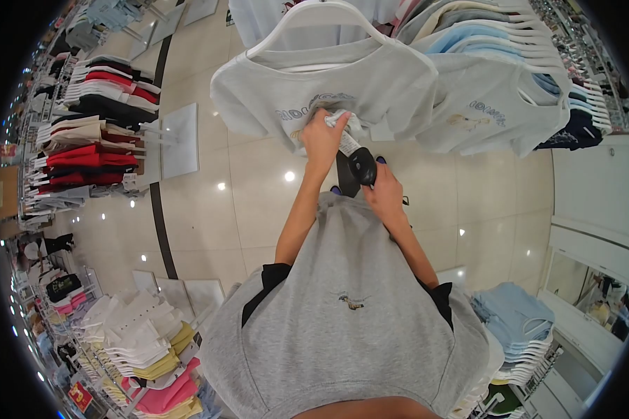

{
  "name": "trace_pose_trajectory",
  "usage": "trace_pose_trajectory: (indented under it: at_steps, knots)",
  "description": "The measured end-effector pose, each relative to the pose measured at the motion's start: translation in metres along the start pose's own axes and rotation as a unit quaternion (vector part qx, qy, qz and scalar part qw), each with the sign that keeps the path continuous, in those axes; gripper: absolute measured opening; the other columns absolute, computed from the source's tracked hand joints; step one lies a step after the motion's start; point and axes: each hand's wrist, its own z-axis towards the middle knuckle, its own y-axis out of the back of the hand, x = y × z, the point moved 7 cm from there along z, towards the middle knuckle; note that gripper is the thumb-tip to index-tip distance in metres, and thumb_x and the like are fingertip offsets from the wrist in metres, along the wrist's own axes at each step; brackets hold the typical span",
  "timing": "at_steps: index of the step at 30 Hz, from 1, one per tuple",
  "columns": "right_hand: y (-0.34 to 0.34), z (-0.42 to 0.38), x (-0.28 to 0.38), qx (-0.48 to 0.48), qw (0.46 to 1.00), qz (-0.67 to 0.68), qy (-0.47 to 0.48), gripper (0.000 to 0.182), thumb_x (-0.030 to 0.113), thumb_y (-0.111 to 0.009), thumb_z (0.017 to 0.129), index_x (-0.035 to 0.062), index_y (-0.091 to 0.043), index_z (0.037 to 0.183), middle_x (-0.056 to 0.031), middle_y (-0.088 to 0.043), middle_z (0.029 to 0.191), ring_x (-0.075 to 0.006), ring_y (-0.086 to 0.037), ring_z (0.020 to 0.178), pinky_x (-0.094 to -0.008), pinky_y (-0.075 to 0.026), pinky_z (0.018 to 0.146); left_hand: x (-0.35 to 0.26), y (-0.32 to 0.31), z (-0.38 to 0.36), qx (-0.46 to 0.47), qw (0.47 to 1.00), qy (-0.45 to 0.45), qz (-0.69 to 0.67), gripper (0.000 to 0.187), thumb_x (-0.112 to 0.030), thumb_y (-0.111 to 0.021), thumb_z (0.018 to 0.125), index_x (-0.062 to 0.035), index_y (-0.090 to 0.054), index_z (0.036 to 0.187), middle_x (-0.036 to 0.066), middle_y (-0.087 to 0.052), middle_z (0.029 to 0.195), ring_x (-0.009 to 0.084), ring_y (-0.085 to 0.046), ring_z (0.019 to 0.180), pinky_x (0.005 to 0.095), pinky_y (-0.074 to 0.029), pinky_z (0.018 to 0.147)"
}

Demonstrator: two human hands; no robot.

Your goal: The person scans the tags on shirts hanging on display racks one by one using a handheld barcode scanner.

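Observation:
A pale grey T-shirt [258, 87] with printed lettering hangs on a white hanger [321, 15] at the top centre. My left hand [321, 136] is closed on the front of this shirt, bunching the cloth, with a white tag [348, 142] beside its fingers. A black handheld device [362, 166] is in my right hand [384, 190], its rounded head against the lower end of the tag. The device's handle is partly hidden by my fingers.
More shirts on white hangers [493, 42] crowd the upper right, including a grey printed one [468, 105]. Clothes racks stand at the left [94, 150], lower left [136, 335] and lower right [514, 325]. White cabinets [597, 188] line the right side.

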Motion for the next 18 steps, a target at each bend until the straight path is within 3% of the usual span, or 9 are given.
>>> trace_pose_trajectory:
  at_steps: [12,15,17,18]
  knots:
    - [-0.014,-0.010,-0.005,-0.005,1.000,0.003,0.010,0.051,0.010,-0.074,0.071,-0.0010,-0.050,0.114,-0.0187,-0.057,0.099,-0.0397,-0.060,0.088,-0.0460,-0.050,0.072,-0.001,0.001,0.001,0.006,1.000,-0.003,-0.003,0.052,-0.047,-0.072,0.079,0.0037,-0.065,0.088,0.024,-0.065,0.070,0.0441,-0.064,0.070,0.0480,-0.049,0.067]
    - [-0.015,-0.007,-0.001,0.010,1.000,0.000,-0.003,0.051,0.009,-0.074,0.071,-0.0015,-0.050,0.115,-0.0190,-0.057,0.099,-0.0394,-0.060,0.088,-0.0456,-0.050,0.072,0.000,-0.003,-0.003,0.051,0.998,0.024,0.019,0.051,-0.046,-0.072,0.078,0.0033,-0.065,0.089,0.026,-0.066,0.075,0.0435,-0.064,0.075,0.0477,-0.049,0.069]
    - [-0.016,-0.007,0.000,0.026,1.000,0.000,0.006,0.049,0.010,-0.073,0.071,-0.0016,-0.050,0.113,-0.0191,-0.057,0.098,-0.0392,-0.061,0.087,-0.0455,-0.050,0.072,-0.007,-0.008,-0.004,0.097,0.993,-0.018,0.061,0.051,-0.044,-0.071,0.080,0.0027,-0.063,0.098,0.027,-0.065,0.091,0.0413,-0.063,0.091,0.0461,-0.049,0.074]
    - [-0.018,-0.006,-0.001,0.042,0.999,0.000,0.014,0.047,0.010,-0.073,0.071,-0.0017,-0.051,0.110,-0.0191,-0.058,0.097,-0.0389,-0.061,0.087,-0.0455,-0.051,0.071,-0.012,-0.004,0.003,0.094,0.993,-0.020,0.061,0.051,-0.044,-0.071,0.080,0.0027,-0.063,0.098,0.027,-0.065,0.091,0.0413,-0.063,0.091,0.0461,-0.049,0.074]
